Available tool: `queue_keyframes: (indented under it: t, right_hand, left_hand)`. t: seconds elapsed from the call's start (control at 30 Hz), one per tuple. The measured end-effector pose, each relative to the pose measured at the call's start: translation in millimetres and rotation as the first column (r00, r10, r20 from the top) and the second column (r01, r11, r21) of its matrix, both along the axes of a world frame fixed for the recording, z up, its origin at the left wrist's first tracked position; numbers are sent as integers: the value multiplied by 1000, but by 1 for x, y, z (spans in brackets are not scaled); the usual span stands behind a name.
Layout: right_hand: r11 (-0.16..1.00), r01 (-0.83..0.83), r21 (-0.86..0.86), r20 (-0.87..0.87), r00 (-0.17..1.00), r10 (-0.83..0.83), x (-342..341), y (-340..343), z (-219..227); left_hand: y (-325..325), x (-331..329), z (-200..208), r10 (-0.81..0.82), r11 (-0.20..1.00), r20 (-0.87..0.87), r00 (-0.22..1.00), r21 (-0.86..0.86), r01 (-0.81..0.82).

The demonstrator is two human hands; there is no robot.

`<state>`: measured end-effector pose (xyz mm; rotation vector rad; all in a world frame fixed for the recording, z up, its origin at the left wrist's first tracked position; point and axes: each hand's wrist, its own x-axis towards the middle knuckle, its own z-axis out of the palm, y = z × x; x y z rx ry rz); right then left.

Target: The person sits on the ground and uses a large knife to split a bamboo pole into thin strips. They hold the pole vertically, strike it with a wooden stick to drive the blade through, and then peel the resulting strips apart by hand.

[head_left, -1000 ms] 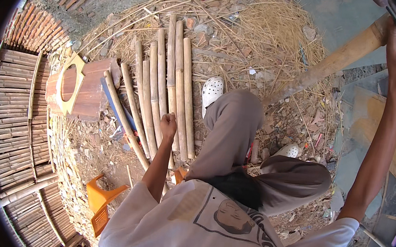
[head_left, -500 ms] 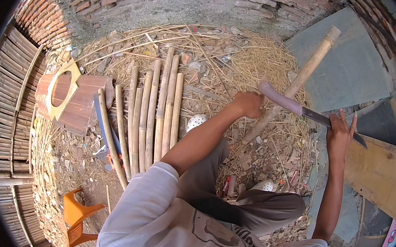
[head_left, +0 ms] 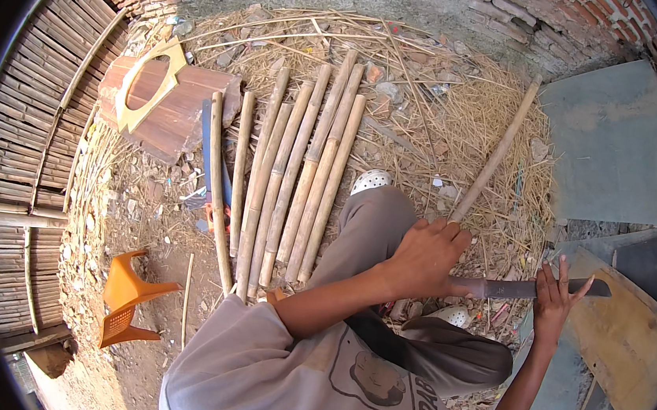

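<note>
A machete [head_left: 510, 290] with a dark blade and a pale wrapped handle lies crosswise in front of my right shin. Closed round its handle end is my left hand [head_left: 426, 258], which covers most of the grip. Further along, my right hand [head_left: 553, 298] holds the blade near the tip, some fingers stretched upward and the thumb apart. The blade tip shows past the thumb. Beyond my left hand a bamboo pole [head_left: 500, 146] slants away over the straw; its near end is hidden behind that hand.
Several cut bamboo poles [head_left: 300, 171] lie side by side at left, beside a blue-bladed saw [head_left: 209, 142]. A brown curved sheet [head_left: 192, 105] carries a yellow cut-out board [head_left: 168, 79]. An orange plastic chair [head_left: 127, 288] lies near left. Grey panels [head_left: 615, 146] and a wooden board [head_left: 626, 321] flank the right.
My left hand has come nearer and now grips the machete's handle. The machete has swung nearly level, with my right hand still at its blade. My view has shifted to the right.
</note>
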<state>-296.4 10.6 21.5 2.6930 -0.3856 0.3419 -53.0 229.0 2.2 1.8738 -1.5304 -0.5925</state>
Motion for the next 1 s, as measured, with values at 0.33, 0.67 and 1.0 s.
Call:
queue_keyframes:
  t: [0.33, 0.67, 1.0]
  right_hand:
    - [975, 221, 17, 207, 953, -220, 10, 51, 7]
    - [-282, -543, 791, 123, 592, -796, 20, 171, -70]
    - [-409, -713, 570, -138, 408, -903, -41, 119, -127]
  left_hand:
    - [11, -114, -83, -57, 995, -376, 925, -100, 21]
    - [-11, -115, -67, -46, 965, -343, 938, -259, -47]
    - [87, -20, -101, -15, 867, -364, 931, -469, -169]
